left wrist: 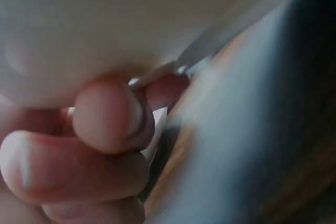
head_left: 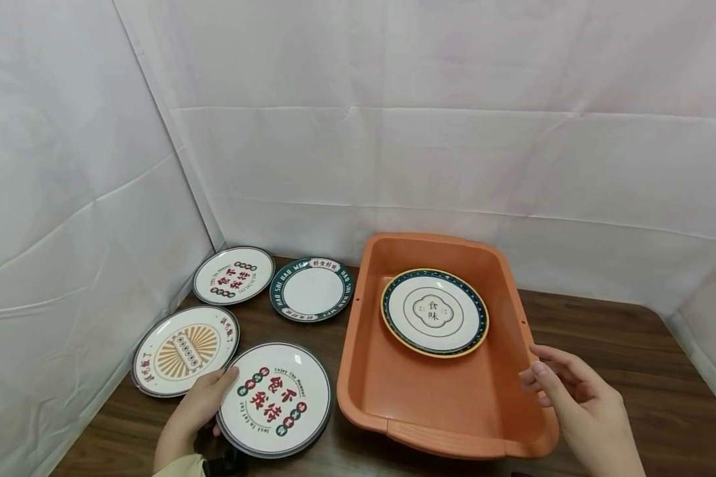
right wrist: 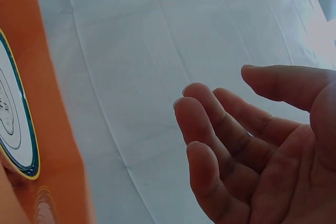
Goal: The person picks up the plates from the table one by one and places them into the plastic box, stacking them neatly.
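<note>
My left hand [head_left: 199,404] grips the left rim of a white plate [head_left: 274,401] with red characters and a dark edge, thumb on top. In the left wrist view its curled fingers [left wrist: 105,116] show close up, and much of the plate is out of sight or blurred. Over the right rim of an orange basin [head_left: 447,417], my right hand [head_left: 579,397] is held with nothing in it, its fingers loosely bent and the thumb apart. Inside the basin lies a white plate [head_left: 435,313] with a dark green, yellow-edged rim.
Left of the basin, a green-rimmed plate [head_left: 311,289], a plate with red characters [head_left: 234,275] and a plate with a yellow sunburst [head_left: 186,351] lie on the dark wooden table [head_left: 591,331]. White cloth [head_left: 453,159] hangs behind and at the sides.
</note>
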The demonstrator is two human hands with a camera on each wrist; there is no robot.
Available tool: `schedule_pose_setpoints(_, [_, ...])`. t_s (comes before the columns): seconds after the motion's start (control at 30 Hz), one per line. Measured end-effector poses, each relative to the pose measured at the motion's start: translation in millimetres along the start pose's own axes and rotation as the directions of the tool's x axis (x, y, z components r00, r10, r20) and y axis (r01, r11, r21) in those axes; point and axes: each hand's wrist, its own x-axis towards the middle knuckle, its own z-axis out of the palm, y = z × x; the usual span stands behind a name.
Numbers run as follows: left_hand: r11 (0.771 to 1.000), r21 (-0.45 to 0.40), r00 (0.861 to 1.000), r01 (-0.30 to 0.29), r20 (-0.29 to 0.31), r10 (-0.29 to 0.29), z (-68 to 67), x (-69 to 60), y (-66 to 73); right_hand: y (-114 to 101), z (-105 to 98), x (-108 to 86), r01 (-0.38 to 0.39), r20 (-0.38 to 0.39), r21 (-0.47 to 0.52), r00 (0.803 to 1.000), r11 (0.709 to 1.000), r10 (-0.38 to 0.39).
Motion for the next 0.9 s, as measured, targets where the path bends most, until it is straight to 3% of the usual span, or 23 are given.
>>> schedule_pose_setpoints(0.23, [0.992, -0.126, 0.998, -0.021, -0.063, 0.013, -9.5, -9.7, 13.2, -2, 0, -2.1, 0.011, 0.006, -0.004, 1.000, 1.000, -0.010])
schedule_pose_setpoints(0.43, [0.942, -0.318, 0.991, -0.104, -0.117, 0.070, -11.9, -28.2, 38.3, -2, 0, -1.4, 0.008, 0.007, 0.007, 1.000, 1.000, -0.008])
schedule_pose_setpoints(0.67, [0.887, -0.406, 0.975, -0.222, -0.116, 0.190, 4.9, -43.6, 65.4, -5, 1, -3.1, 0.009, 0.022, -0.006, 1.000, 1.000, -0.009])
schedule_pose_setpoints(0.9, [0.822, -0.477, 0.949, -0.311, -0.113, 0.293, 25.0, -49.1, 81.0, -10, 3, -3.4, -0.030, 0.028, -0.006, 0.999, 1.000, 0.030])
